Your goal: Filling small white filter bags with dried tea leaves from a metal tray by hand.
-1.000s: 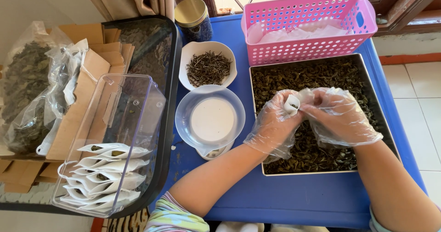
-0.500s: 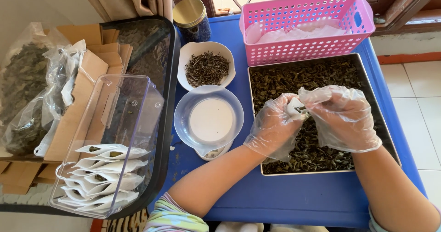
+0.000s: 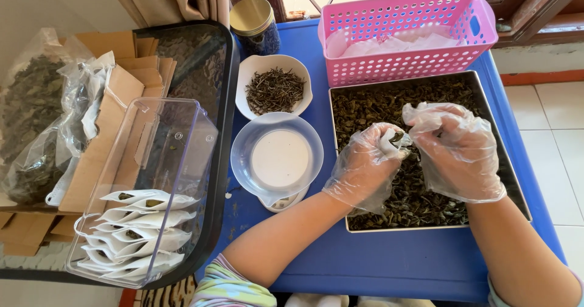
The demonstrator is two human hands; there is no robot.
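My left grip (image 3: 364, 164) pinches a small white filter sachet (image 3: 389, 140) open above the metal tray of dried leaves (image 3: 365, 109), while my right grip (image 3: 453, 149) closes on a pinch of leaves at its mouth. I judge the step goes best keeping the sachet upright over the tray so strays fall back, feeding small pinches, the blue counter (image 3: 389, 264) kept clean.
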